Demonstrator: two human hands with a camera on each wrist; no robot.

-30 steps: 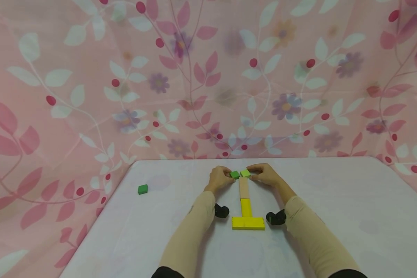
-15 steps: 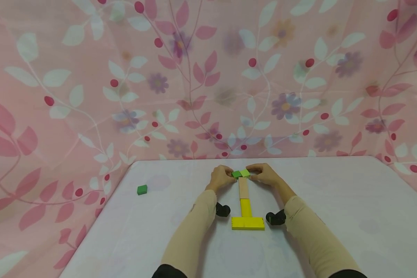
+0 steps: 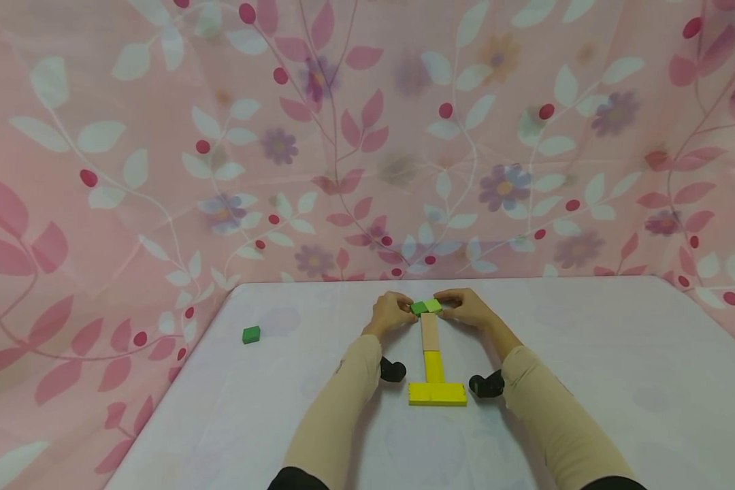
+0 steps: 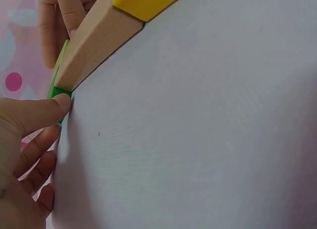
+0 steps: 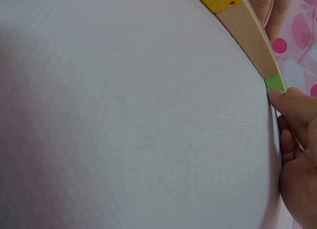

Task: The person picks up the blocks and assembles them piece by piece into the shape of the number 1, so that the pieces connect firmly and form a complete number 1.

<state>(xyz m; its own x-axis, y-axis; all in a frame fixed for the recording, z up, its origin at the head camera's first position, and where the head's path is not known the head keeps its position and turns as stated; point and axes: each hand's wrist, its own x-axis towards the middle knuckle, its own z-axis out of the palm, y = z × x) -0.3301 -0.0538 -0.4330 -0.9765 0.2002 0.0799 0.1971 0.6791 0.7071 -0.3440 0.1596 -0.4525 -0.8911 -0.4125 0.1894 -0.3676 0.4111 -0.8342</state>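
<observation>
My left hand (image 3: 389, 313) pinches a dark green block (image 3: 418, 309) between thumb and fingers at the far end of a row of blocks. From the other side, my right hand (image 3: 467, 306) pinches a light green block (image 3: 433, 305). The two green blocks sit side by side, across the end of a plain wooden block (image 3: 429, 332). A yellow block (image 3: 433, 367) continues the row toward me, down to a wide yellow piece (image 3: 437, 393) lying crosswise. In the left wrist view, the thumb (image 4: 60, 101) presses the green block beside the wooden block's end.
A loose green block (image 3: 251, 335) lies on the left part of the white-covered table (image 3: 588, 381). Behind the table's far edge hangs a pink floral cloth (image 3: 367, 170). Black wrist devices (image 3: 394, 371) show by both forearms.
My left hand has slid the dark green block a little to the right, up against the light green one. The right hand has stayed nearly in place.
</observation>
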